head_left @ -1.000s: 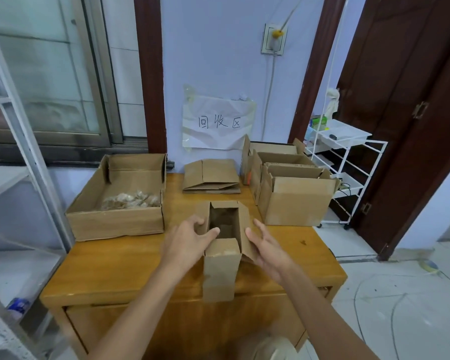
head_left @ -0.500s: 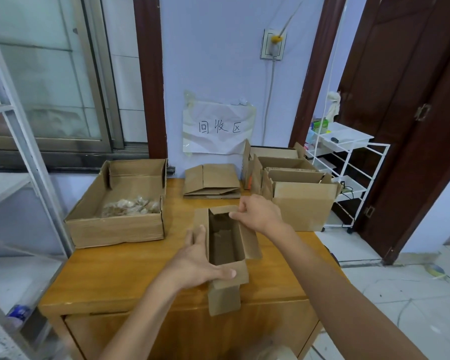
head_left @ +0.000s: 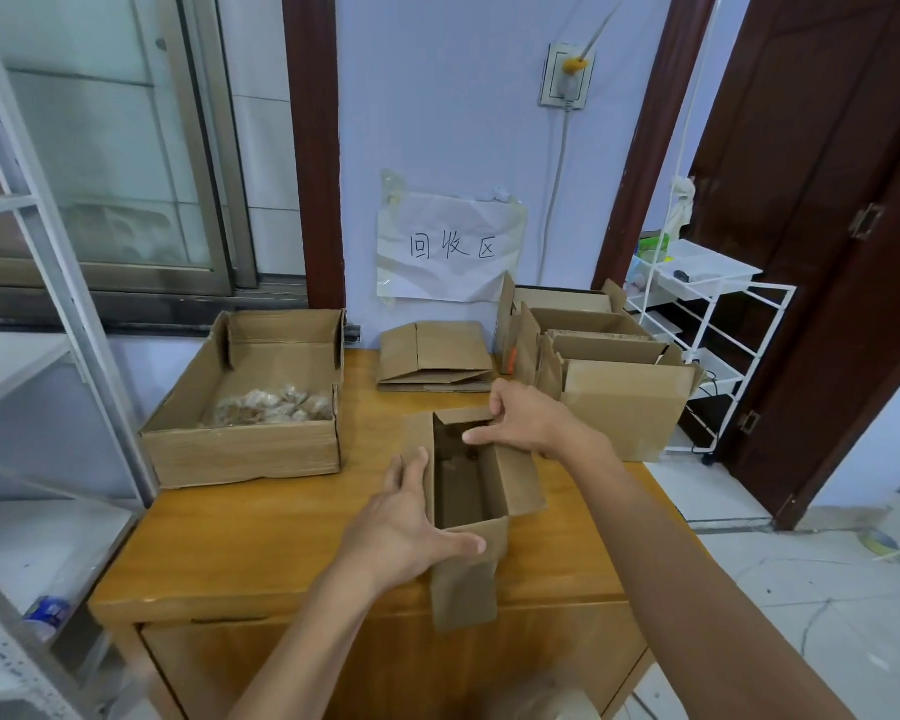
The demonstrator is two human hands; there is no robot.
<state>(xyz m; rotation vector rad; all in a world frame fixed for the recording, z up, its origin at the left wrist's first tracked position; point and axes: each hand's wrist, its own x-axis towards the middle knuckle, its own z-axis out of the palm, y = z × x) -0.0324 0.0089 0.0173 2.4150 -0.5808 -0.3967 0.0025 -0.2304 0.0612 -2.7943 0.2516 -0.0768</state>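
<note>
At centre frame, on the front edge of the varnished wooden desk [head_left: 261, 543], stands the small corrugated carton [head_left: 463, 491]. Its top is open and its flaps are splayed, and the near flap [head_left: 463, 589] hangs over the desk edge. Within the last second the right hand [head_left: 520, 423] has left the carton's right side for the far flap [head_left: 463, 415], which its curled fingers now pinch, thumb reaching across the opening. The left hand [head_left: 411, 527] has slid toward the near left corner. Its fingers lie straight beside the left flap [head_left: 418, 439], its thumb presses the near flap's crease, and it grips nothing. Both hands have thus shifted from steadying the sides to working the flaps, probably the start of folding them. The board is matte brown with sharp creases, and the well is narrow, rectangular and apparently empty. At upper centre, flattened cartons [head_left: 435, 356] lie stacked. At centre left, a shallow tray box [head_left: 245, 449] holds crinkled packets [head_left: 271, 405].
</note>
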